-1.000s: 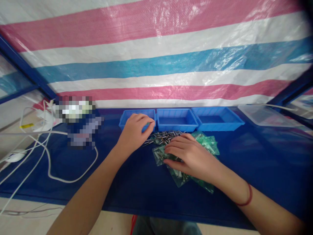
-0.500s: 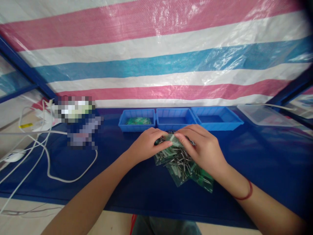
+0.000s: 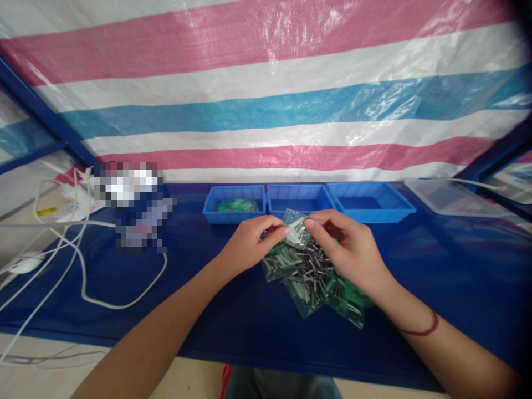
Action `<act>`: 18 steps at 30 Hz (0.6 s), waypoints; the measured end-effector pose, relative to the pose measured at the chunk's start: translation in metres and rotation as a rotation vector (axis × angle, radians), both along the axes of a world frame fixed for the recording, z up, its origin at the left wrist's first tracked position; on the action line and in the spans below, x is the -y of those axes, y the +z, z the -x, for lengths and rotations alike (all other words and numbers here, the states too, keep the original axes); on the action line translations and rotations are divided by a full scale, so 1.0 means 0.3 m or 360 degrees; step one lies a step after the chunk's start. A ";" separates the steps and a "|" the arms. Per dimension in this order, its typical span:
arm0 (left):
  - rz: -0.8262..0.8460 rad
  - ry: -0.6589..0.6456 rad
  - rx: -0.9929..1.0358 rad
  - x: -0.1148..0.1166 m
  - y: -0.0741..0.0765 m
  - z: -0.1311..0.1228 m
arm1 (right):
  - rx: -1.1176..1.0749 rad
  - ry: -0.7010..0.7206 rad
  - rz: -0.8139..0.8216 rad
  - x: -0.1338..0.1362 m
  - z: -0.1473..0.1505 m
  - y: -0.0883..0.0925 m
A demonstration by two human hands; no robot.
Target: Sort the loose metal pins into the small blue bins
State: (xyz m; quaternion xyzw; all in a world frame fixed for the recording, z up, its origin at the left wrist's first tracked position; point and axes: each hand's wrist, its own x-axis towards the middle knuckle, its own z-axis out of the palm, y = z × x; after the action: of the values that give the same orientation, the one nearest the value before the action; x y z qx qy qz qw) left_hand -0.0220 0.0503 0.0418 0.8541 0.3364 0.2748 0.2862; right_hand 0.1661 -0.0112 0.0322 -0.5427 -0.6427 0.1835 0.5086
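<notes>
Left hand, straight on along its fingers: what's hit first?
The small clear bag, which the left hand seems to pinch at its edge; past that, probably the right hand, though depth is unclear.

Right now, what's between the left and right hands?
Head view: a small clear bag, held by left hand and right hand, over loose metal pins.

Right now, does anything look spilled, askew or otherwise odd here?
Mildly, yes. Loose pins lie heaped among the bags rather than inside one; I can't tell whether they spilled or were tipped out. On the left, white cables straggle untidily across the table. I see no clear damage.
</notes>
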 end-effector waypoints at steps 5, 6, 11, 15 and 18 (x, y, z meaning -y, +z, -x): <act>0.0023 -0.0030 -0.0022 0.002 0.004 0.002 | -0.0286 0.0030 0.0037 -0.001 0.005 0.005; 0.0024 -0.0013 -0.0016 0.003 0.005 0.002 | -0.0304 0.0036 0.0041 -0.003 0.003 0.005; 0.0054 0.0135 0.0112 0.000 -0.005 0.003 | -0.0267 0.0003 0.0091 -0.010 -0.011 0.006; 0.0238 0.0243 0.0405 -0.015 -0.023 0.005 | -0.0374 0.0125 0.0235 -0.013 -0.010 0.013; 0.0396 0.0192 0.0529 -0.024 -0.022 0.005 | -0.0549 0.0196 0.0283 -0.015 -0.006 0.015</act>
State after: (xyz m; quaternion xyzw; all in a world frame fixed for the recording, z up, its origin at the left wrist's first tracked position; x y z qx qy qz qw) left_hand -0.0235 0.0575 0.0354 0.7334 0.3663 0.3848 0.4241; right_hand 0.1680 -0.0069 0.0366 -0.5058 -0.5594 0.3605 0.5489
